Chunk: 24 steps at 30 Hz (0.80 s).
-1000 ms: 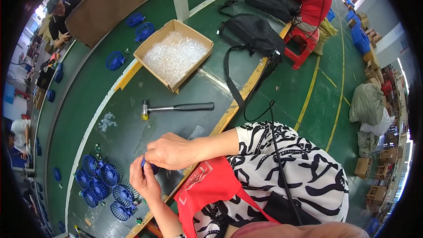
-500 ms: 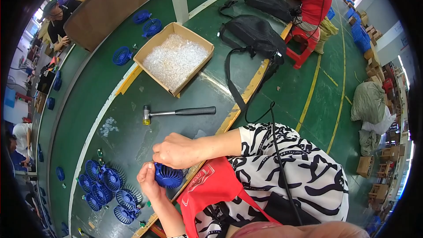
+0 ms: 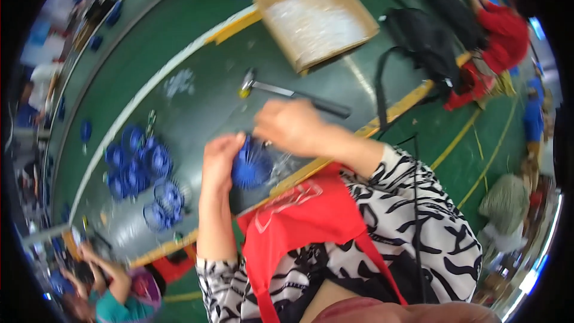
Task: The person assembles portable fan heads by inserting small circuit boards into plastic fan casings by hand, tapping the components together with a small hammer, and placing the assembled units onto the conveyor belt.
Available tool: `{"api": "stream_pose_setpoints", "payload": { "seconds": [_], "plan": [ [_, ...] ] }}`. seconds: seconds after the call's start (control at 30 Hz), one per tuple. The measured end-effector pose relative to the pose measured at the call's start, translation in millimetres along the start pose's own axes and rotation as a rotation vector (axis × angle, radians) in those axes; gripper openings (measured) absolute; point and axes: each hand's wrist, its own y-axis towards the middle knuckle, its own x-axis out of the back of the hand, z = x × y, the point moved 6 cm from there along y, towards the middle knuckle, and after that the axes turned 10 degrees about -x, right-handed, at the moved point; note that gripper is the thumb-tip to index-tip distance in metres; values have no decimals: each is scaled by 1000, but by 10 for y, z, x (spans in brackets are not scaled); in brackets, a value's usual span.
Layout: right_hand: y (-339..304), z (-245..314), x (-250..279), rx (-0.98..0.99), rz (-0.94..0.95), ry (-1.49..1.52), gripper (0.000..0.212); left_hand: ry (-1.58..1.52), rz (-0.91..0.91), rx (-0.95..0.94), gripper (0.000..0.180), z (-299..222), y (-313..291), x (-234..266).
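A round blue slatted fan housing [image 3: 251, 166] is at the table edge in front of me. My left hand [image 3: 220, 154] is closed on its left side, thumb at the top. Close by on the upper right, my right hand [image 3: 292, 127] is curled shut, blurred by motion. Whatever its fingers pinch is hidden. Beyond the right hand lies a hammer [image 3: 293, 93] with a dark grip and a yellow-tipped head. Several more blue fan housings [image 3: 134, 164] are heaped to the left, with small green parts among them.
An open cardboard box [image 3: 287, 42] of clear plastic pieces stands at the back. Black bags [image 3: 421, 42] lie at the right. Small clear pieces [image 3: 179, 82] are on the table. A belt with blue parts runs behind. People sit at far right and lower left.
The whole view has shifted and turned, with blur. My right hand has moved off the top of the fan housing to its upper right. My left hand still grips it.
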Motion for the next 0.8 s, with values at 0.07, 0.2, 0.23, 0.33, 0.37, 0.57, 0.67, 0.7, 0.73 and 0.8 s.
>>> {"api": "stream_pose_setpoints", "payload": {
  "seconds": [0.07, 0.2, 0.23, 0.33, 0.37, 0.57, 0.67, 0.7, 0.73, 0.8],
  "plan": [
    [136, -140, 67, -88, -175, -28, 18, 56, -41, -74, 20, -187, 141, 112],
    [233, -379, 13, -121, -206, -224, 21, 414, -281, -288, 30, -337, 170, 283],
    [209, -502, -56, -156, -163, -272, 21, 447, -372, -423, 34, -436, 85, 207],
    [235, -523, -145, -249, -56, -243, 17, 773, -427, -649, 66, -441, -340, 147],
    [217, -557, -148, -242, -54, -166, 15, 840, -375, -699, 81, -378, -420, 67],
    [115, 168, 168, -62, -89, 188, 20, 891, -432, -644, 101, -214, -572, 14],
    [43, 289, -41, 79, -41, 80, 19, 895, -445, -646, 105, -215, -552, -6],
    [23, 235, -165, 56, 33, -67, 20, 880, -435, -641, 105, -217, -534, -16],
    [33, 236, -163, 56, 30, -73, 20, 865, -426, -633, 106, -206, -522, -19],
    [74, 196, -171, -17, 73, -17, 31, 859, -416, -642, 106, -211, -482, -28]
  ]
}}
